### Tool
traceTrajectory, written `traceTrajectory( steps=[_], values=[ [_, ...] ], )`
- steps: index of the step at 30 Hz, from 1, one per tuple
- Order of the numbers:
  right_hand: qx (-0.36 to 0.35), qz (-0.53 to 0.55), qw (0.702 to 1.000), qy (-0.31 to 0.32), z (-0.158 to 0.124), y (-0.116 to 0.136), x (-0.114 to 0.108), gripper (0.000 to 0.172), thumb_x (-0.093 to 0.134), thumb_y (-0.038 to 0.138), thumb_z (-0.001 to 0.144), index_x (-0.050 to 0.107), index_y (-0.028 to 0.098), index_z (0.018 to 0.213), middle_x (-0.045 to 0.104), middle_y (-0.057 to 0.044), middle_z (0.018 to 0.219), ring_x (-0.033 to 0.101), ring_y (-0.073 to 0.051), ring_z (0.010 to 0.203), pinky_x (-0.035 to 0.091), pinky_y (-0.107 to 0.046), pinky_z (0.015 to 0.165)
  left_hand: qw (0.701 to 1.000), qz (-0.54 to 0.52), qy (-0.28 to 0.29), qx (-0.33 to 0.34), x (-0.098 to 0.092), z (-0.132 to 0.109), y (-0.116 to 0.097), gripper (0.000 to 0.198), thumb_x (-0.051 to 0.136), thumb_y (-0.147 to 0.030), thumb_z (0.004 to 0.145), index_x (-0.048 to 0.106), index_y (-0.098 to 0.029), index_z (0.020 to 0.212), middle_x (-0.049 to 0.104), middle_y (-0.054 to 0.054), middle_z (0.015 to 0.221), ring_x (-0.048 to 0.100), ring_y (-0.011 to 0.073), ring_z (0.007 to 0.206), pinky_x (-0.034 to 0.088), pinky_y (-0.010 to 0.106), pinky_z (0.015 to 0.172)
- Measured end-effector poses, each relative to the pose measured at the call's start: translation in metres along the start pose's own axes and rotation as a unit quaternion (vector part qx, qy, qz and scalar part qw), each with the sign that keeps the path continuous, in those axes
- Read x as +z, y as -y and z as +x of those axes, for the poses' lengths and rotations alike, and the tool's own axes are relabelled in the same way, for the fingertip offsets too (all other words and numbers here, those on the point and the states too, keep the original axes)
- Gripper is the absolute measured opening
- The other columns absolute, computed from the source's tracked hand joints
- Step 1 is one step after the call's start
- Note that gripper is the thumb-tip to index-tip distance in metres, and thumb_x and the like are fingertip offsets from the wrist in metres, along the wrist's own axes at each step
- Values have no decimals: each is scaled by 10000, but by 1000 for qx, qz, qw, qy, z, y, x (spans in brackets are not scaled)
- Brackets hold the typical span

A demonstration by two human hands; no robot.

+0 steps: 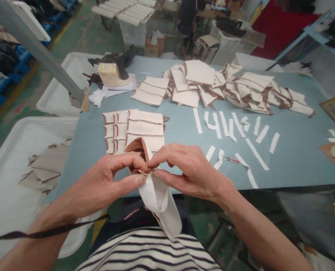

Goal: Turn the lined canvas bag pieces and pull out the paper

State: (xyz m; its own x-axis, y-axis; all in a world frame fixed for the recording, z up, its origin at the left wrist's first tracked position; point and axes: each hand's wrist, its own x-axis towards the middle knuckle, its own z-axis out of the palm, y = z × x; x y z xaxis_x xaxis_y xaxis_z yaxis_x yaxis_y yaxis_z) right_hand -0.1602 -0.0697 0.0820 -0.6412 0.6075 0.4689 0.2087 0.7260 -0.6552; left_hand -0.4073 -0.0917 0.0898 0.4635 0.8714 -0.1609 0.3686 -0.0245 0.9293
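Observation:
Between my two hands is a cream-and-brown sewn fabric piece (167, 218), held in front of my body above the table's near edge. My left hand (122, 175) pinches its edge from the left, thumb below and forefinger above. Close beside it, my right hand (187, 169) pinches the same edge from the right, so the fingertips nearly meet. Brown lining shows at the far end, and a pale flap hangs down toward my striped shirt. Just beyond my hands lie neat stacks of cream panels with brown edges (144, 128).
White strips (257, 153) lie scattered on the blue-grey table (184, 128), with small thread snips (231, 160) among them. A heap of cream pieces (249, 88) covers the back. At the back left sits a yellowish block (108, 74). White bins (23, 135) stand left.

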Motion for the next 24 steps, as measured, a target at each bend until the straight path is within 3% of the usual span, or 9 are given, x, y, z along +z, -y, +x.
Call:
traceTrajectory(
  steps=[9,12,17,24],
  values=[
    [-4,-6,999,35,-7,6,-5,172,599,299,1106,763,247,1118,845,-44,1171,806,-159,1042,628,-269,896,1000,21,19,0,10,-1,-8,141,703,-350,943,805,-271,886,789,-4,957,713,219,939,512,271,860],
    [2,-1,999,52,-10,9,-10,177,600,310,1107,766,252,1086,853,-38,1131,810,-158,1010,619,-261,870,1000,24,11,10,15,-4,-11,149,723,-351,925,794,-265,827,787,-9,908,718,215,906,518,258,823],
    [4,-90,996,21,-17,23,-15,184,601,265,1100,780,237,1071,859,-42,1127,814,-168,973,591,-256,807,1000,26,-13,4,26,-5,-21,143,718,-349,898,823,-267,846,802,-13,894,742,227,901,537,259,794],
    [40,-185,978,88,-25,36,-20,319,500,310,1139,793,237,1035,862,-41,1039,787,-188,908,517,-284,690,999,31,-5,-37,42,-2,-29,236,686,-425,877,824,-248,806,803,-10,817,724,227,800,526,270,722]
  ],
)
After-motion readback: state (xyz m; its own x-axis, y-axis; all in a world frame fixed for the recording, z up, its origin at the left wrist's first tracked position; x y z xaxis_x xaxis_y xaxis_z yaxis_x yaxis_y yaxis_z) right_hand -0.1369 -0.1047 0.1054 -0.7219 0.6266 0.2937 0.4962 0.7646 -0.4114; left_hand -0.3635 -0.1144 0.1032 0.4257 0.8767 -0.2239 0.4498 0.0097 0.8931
